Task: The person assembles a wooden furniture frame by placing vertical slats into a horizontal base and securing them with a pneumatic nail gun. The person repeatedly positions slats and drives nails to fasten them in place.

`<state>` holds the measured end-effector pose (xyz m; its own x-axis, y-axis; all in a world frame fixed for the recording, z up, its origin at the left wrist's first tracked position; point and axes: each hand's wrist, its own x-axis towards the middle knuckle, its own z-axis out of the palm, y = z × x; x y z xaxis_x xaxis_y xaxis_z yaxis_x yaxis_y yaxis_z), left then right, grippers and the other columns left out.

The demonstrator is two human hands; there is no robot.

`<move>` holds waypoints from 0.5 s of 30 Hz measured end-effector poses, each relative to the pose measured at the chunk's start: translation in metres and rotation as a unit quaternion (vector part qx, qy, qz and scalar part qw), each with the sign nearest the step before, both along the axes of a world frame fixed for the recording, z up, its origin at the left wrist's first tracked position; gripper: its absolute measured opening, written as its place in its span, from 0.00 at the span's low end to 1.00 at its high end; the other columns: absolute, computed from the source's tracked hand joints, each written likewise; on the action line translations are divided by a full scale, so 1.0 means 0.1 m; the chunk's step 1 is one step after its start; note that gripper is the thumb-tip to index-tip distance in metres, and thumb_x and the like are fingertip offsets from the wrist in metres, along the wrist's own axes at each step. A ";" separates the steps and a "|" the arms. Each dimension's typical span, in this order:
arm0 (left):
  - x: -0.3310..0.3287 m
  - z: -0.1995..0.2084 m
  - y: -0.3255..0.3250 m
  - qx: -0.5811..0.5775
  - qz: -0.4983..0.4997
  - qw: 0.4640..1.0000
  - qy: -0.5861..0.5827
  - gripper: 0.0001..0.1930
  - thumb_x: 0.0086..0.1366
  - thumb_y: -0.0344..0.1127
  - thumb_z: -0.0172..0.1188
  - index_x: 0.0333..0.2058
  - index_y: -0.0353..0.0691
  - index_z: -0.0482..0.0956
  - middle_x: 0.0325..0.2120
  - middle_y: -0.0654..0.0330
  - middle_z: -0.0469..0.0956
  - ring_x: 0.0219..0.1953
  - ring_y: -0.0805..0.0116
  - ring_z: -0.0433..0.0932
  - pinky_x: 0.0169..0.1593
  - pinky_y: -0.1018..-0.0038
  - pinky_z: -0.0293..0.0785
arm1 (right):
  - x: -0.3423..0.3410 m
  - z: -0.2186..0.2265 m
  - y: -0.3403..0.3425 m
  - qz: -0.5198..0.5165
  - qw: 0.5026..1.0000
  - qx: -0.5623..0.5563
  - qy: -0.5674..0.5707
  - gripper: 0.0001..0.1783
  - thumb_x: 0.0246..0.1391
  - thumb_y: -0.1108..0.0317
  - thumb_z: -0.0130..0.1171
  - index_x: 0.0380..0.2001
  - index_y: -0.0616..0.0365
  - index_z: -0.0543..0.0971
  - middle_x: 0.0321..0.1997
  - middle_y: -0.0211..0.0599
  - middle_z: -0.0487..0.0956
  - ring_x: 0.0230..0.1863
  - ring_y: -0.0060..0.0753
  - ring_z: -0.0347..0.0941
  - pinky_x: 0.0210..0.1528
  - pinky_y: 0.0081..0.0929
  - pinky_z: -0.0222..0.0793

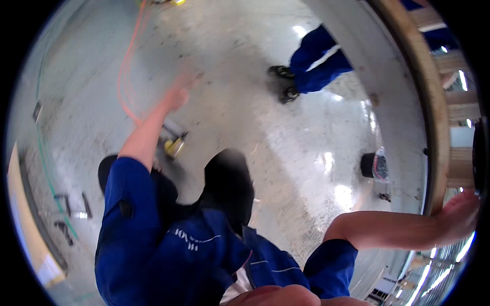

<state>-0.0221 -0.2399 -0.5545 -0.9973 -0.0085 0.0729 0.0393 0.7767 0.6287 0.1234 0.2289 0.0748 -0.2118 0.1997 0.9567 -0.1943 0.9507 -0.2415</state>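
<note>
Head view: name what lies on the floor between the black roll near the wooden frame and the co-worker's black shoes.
In the head view, only bare, glossy grey floor lies between the black roll and the black shoes.

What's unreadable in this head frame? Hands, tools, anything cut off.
- Left hand: motion-blurred, so the fingers and any grip cannot be told.
- Right hand: on the wooden rim at the picture's edge; fingers partly cut off.
- Yellow tool on the floor: partly behind the left forearm, kind unclear.
- Co-worker's legs: the rest is cut off by the wooden rim.
- Black item: too small to identify.
</note>
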 end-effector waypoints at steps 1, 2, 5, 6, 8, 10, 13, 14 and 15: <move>0.34 -0.56 -0.09 -0.116 0.004 0.989 0.092 0.14 0.65 0.41 0.51 0.29 0.38 0.79 0.30 0.45 0.81 0.32 0.50 0.80 0.34 0.53 0.74 | -0.03 0.04 0.23 0.067 0.997 0.048 -0.010 0.32 0.57 0.41 0.55 0.53 0.55 0.74 0.41 0.40 0.76 0.44 0.32 0.75 0.47 0.38 0.73; 0.39 -0.76 -0.06 -0.144 -0.105 0.976 -0.125 0.13 0.62 0.38 0.51 0.30 0.38 0.83 0.35 0.43 0.81 0.39 0.49 0.82 0.40 0.55 0.78 | -0.06 0.00 0.33 0.071 0.997 0.016 0.017 0.27 0.57 0.49 0.59 0.52 0.57 0.77 0.44 0.39 0.78 0.47 0.32 0.74 0.49 0.34 0.71; 1.04 -1.55 -0.15 -0.307 -0.204 0.854 -0.367 0.15 0.47 0.33 0.65 0.36 0.36 0.85 0.43 0.44 0.82 0.48 0.49 0.81 0.54 0.61 0.77 | -0.20 0.04 0.29 0.175 0.983 0.029 0.052 0.20 0.60 0.62 0.61 0.54 0.55 0.77 0.50 0.40 0.80 0.51 0.29 0.75 0.51 0.29 0.71; 1.18 -1.71 0.05 -0.254 -0.145 0.880 -0.373 0.26 0.44 0.32 0.69 0.47 0.38 0.82 0.51 0.44 0.78 0.57 0.50 0.75 0.61 0.62 0.72 | -0.17 0.06 0.11 0.201 0.979 0.041 0.025 0.19 0.61 0.67 0.60 0.54 0.59 0.76 0.53 0.44 0.79 0.51 0.32 0.77 0.49 0.28 0.75; 1.17 -1.38 0.42 -0.235 -0.066 0.866 -0.436 0.43 0.44 0.31 0.70 0.62 0.43 0.65 0.65 0.47 0.63 0.68 0.50 0.62 0.67 0.56 0.64 | -0.03 0.09 0.04 0.277 0.960 0.012 0.043 0.16 0.60 0.74 0.58 0.51 0.65 0.74 0.57 0.49 0.76 0.54 0.38 0.77 0.53 0.30 0.78; 1.34 -1.13 0.37 -0.229 -0.045 0.859 -0.456 0.46 0.43 0.35 0.74 0.63 0.50 0.63 0.67 0.52 0.60 0.71 0.50 0.56 0.69 0.50 0.58 | -0.03 0.12 0.06 0.317 0.948 -0.004 0.032 0.13 0.61 0.76 0.56 0.50 0.63 0.74 0.58 0.49 0.75 0.57 0.35 0.74 0.57 0.29 0.74; 1.48 -1.26 0.23 -0.262 -0.043 0.844 -0.466 0.48 0.42 0.40 0.77 0.64 0.52 0.63 0.67 0.56 0.58 0.71 0.52 0.54 0.69 0.54 0.57 | -0.01 0.13 0.08 0.338 0.941 -0.011 0.023 0.14 0.61 0.79 0.55 0.50 0.62 0.73 0.59 0.48 0.74 0.60 0.30 0.71 0.59 0.25 0.69; 1.53 -1.44 0.10 -0.282 -0.037 0.832 -0.475 0.48 0.42 0.42 0.78 0.64 0.52 0.64 0.67 0.57 0.58 0.70 0.52 0.54 0.68 0.53 0.58 | -0.08 0.12 0.04 0.338 0.941 -0.021 0.021 0.14 0.61 0.80 0.54 0.51 0.62 0.73 0.58 0.48 0.74 0.60 0.30 0.71 0.59 0.25 0.69; 1.60 -1.59 0.01 -0.290 -0.032 0.836 -0.464 0.48 0.42 0.45 0.78 0.64 0.53 0.64 0.66 0.58 0.59 0.70 0.53 0.55 0.67 0.52 0.58 | -0.13 0.10 0.02 0.333 0.942 -0.029 0.019 0.15 0.61 0.81 0.54 0.51 0.62 0.73 0.58 0.48 0.75 0.60 0.29 0.70 0.58 0.24 0.69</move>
